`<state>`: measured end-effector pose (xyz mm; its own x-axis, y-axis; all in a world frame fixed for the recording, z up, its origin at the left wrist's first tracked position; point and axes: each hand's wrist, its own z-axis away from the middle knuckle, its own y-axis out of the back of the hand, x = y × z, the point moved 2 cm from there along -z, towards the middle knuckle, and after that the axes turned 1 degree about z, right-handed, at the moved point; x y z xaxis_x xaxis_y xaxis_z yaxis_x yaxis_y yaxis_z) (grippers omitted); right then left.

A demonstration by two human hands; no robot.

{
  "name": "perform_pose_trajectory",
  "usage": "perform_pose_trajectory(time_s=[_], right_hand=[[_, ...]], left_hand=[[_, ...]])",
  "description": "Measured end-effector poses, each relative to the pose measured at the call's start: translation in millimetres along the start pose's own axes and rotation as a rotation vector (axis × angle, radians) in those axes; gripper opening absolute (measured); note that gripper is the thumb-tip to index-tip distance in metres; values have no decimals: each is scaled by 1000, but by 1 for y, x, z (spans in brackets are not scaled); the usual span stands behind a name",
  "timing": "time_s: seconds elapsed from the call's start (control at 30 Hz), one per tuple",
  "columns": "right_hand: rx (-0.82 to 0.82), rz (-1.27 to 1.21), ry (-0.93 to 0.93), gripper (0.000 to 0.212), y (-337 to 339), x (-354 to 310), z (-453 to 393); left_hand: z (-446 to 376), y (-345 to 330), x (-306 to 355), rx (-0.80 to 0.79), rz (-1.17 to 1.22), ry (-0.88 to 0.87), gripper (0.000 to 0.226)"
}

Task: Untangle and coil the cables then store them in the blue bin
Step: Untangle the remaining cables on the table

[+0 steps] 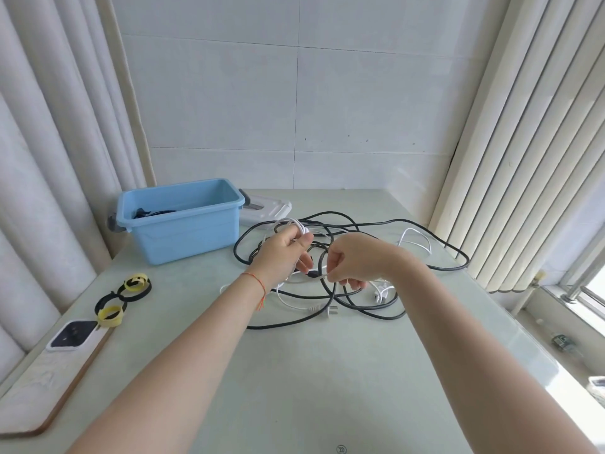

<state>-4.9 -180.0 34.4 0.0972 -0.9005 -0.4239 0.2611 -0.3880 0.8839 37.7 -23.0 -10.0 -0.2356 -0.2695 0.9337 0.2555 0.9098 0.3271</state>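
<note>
A long black cable [386,221] sprawls in loose loops over the middle of the table, tangled with a thin white cable [415,231]. My left hand [284,253] holds a small bundle of white cable loops just above the tangle. My right hand [357,260] pinches a strand of the white cable close beside the left hand. A white plug [322,310] lies on the table below the hands. The blue bin [183,231] stands at the back left with a dark cable inside.
Yellow and black strap rings [124,299] lie on the table's left side. A white power strip [73,335] rests on a wooden board at the left edge. A white lid [268,208] lies behind the bin. Curtains hang left, blinds right.
</note>
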Motion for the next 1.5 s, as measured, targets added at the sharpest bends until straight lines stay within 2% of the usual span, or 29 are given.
perform_pose_trajectory(time_s=[0.1,0.2,0.37,0.47,0.6,0.7,0.8,0.9,1.0,1.13,1.27,1.33,1.43,1.5], right_hand=[[114,52,77,7,5,-4,-1],[98,-12,102,6,8,-1,-1],[28,-202,163,21,8,-1,3],[98,-221,141,30,5,2,0],[223,-202,94,51,5,5,-4],[241,-269,141,43,8,7,-2],[179,-398,219,26,9,10,-3],[173,-212,193,34,7,9,-4],[253,-188,166,42,6,3,-5],[381,-252,179,47,2,-5,-8],[369,-381,202,51,0,-7,-8],[362,-449,187,53,-1,-7,-9],[429,-572,89,62,-1,-2,-12],[430,-608,40,67,1,7,-14]], left_hand=[[0,-3,1,-52,-139,-8,28],[1,-4,-2,-155,-104,24,30],[8,-5,5,-384,256,229,32],[12,-6,9,-476,351,301,37],[16,-5,10,-534,485,373,33],[19,-4,12,-558,545,381,33],[19,-5,11,-563,632,393,37],[19,-5,10,-551,673,367,27],[18,-5,14,-535,757,353,25],[16,-11,18,-587,1010,406,52],[18,-15,14,-702,1133,355,68],[20,-15,12,-793,1124,295,64],[23,-15,8,-969,1156,162,46],[19,-11,5,-936,1277,118,44]])
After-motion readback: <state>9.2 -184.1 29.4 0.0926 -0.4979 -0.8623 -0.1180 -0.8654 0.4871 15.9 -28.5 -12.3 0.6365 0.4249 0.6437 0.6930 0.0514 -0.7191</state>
